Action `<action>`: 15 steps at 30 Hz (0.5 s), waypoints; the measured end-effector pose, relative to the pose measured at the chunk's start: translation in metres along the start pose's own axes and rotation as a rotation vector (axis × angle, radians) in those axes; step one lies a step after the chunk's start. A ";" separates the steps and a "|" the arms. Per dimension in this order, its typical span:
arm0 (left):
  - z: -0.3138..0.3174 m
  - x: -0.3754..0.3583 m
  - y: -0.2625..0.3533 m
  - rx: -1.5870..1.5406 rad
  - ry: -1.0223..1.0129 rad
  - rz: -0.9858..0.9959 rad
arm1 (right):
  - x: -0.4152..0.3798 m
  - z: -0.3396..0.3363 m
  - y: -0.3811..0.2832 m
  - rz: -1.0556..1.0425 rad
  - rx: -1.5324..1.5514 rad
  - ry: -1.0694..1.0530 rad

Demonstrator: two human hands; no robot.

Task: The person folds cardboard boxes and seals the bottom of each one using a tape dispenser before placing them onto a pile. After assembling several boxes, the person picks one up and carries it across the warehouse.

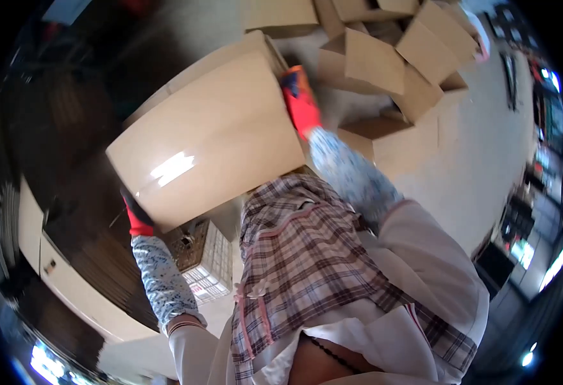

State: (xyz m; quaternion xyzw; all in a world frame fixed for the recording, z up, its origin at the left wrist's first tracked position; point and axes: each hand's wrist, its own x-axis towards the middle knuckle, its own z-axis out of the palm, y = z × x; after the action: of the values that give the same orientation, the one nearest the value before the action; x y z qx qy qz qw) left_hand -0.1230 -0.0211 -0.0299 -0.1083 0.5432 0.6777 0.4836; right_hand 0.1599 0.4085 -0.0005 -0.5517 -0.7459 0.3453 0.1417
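Cardboard box (208,128), left fingers (133,204) and right fingers (293,82) at opposite sides

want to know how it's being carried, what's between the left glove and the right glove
A large cardboard box fills the stretch between the left glove and the right glove, as the head view shows.

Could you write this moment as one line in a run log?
carton: held between left hand and right hand | hands: both gloved | nearby: open cartons, white crate
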 end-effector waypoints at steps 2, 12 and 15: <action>-0.030 -0.003 -0.030 0.007 -0.052 -0.191 | 0.030 0.016 0.031 0.284 0.157 -0.468; 0.335 0.022 -0.083 0.049 -0.774 0.105 | 0.009 -0.284 -0.031 -0.114 0.759 0.337; 0.407 0.011 -0.061 0.021 -1.418 0.546 | -0.016 -0.253 -0.058 -0.094 0.920 0.256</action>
State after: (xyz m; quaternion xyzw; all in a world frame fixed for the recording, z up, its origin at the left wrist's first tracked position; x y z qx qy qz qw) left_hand 0.0731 0.3237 0.0812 0.4961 0.1166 0.6755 0.5329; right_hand 0.2733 0.4758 0.2236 -0.4357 -0.5164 0.5620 0.4772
